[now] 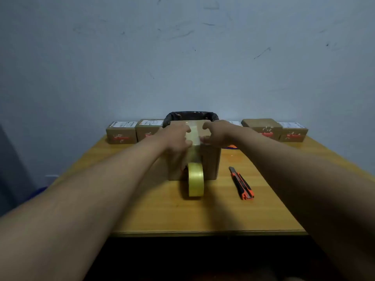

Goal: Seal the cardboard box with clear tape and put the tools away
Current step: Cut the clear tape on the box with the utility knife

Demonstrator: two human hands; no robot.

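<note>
A brown cardboard box (211, 161) stands in the middle of the wooden table (162, 211). A strip of clear tape (194, 133) runs across its top and down its front face to the yellowish tape roll (195, 182), which stands on edge against the box's front. My left hand (176, 135) and my right hand (217, 132) press flat on the box top, one on each side of the strip, fingers apart. An orange and black utility knife (241, 183) lies on the table to the right of the roll.
Several small labelled cardboard boxes (121, 133) line the table's back edge, on the left and on the right (263, 127). A black-lined bin (190, 116) sits behind the box against the blue-grey wall. The table's front edge is near me.
</note>
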